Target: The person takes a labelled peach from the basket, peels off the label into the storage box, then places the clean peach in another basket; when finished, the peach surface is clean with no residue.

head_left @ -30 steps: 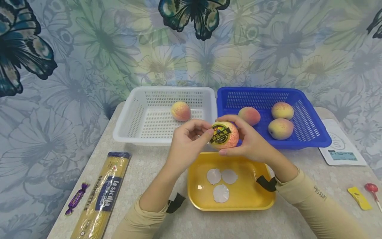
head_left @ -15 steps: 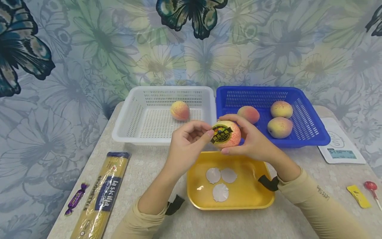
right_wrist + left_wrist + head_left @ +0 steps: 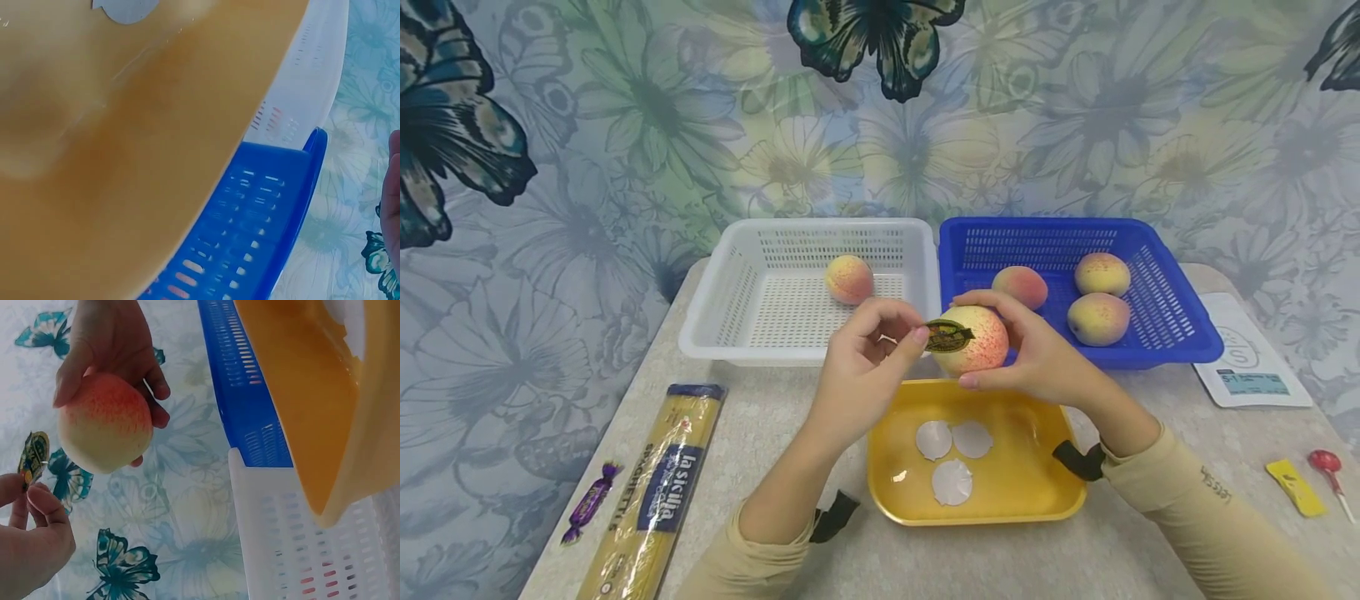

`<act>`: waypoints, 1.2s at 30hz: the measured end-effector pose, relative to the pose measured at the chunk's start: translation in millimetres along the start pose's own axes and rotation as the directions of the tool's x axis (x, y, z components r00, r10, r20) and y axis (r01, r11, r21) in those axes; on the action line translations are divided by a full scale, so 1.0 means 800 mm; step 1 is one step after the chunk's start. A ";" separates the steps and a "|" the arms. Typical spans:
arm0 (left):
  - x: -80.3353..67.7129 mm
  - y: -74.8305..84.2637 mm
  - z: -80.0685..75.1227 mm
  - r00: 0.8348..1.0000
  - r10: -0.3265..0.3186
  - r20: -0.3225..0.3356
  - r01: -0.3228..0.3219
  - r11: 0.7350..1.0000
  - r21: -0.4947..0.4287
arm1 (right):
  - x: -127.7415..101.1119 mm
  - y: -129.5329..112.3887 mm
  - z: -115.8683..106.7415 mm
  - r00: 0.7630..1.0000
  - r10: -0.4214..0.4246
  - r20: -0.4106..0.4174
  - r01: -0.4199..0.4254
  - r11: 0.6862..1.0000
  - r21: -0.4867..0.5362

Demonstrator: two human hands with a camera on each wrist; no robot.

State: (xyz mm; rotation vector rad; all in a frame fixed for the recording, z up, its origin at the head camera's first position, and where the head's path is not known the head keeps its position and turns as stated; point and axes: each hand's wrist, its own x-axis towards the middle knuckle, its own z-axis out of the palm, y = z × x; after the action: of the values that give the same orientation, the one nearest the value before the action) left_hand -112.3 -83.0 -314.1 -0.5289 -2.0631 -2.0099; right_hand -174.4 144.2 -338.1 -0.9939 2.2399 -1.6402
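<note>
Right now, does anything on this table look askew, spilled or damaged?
Nothing stands out. The sticker is half lifted off the held peach, pinched by the left hand; three backing discs lie in the yellow tray.

Rt wrist view, very close in: yellow tray (image 3: 125, 162) fills most of frame, its inner face smooth w/ faint scratch lines. At tray's top edge, a grey-white paper disc (image 3: 125, 7), cut off by frame. Just beyond tray's rim, white basket (image 3: 306, 87), slotted wall showing, upper rt of tray. Below that, blue basket (image 3: 262, 225) w/ rows of slots, its rim corner touching or just beside white basket; can't tell which. Behind both, floral butterfly backdrop (image 3: 369, 75), far rt of tray. Sliver of a hand (image 3: 394, 200) at rt frame edge, beside blue basket; fingers not readable.
</note>
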 end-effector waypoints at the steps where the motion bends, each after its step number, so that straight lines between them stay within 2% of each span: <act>1: -0.001 0.000 0.000 1.000 -0.007 0.015 0.006 1.000 0.019 | 0.000 0.001 -0.001 1.000 0.003 -0.001 -0.003 1.000 0.000; 8: -0.010 -0.002 -0.005 0.987 -0.128 0.095 0.111 0.980 0.167 | -0.010 0.004 -0.015 0.999 0.033 -0.020 -0.034 0.999 -0.036; 14: -0.021 -0.003 -0.010 0.965 -0.190 0.179 0.133 0.948 0.289 | -0.024 0.010 -0.030 0.996 0.072 -0.050 -0.075 0.996 -0.056; 19: -0.029 -0.016 -0.007 0.914 -0.268 0.303 0.189 0.945 0.265 | -0.039 0.016 -0.043 0.992 0.089 -0.086 -0.096 0.993 -0.073; 25: -0.032 -0.032 0.006 0.861 -0.358 0.360 0.307 0.932 0.194 | -0.054 0.021 -0.054 0.986 0.105 -0.133 -0.121 0.986 -0.118; 30: -0.027 -0.043 0.016 0.841 -0.403 0.361 0.385 0.915 0.124 | -0.062 0.023 -0.060 0.982 0.101 -0.159 -0.123 0.983 -0.135; 34: -0.022 -0.054 0.024 0.826 -0.436 0.358 0.409 0.900 0.151 | -0.066 0.023 -0.062 0.980 0.100 -0.170 -0.122 0.985 -0.124; 36: -0.020 -0.059 0.028 0.815 -0.440 0.377 0.399 0.898 0.185 | -0.067 0.023 -0.064 0.979 0.102 -0.175 -0.124 0.985 -0.118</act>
State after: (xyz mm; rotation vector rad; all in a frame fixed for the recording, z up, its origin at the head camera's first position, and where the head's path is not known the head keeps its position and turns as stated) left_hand -114.3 -62.7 -364.8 -0.5514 -2.7273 -2.1529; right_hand -167.6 219.4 -348.4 -0.7641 2.4893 -1.6037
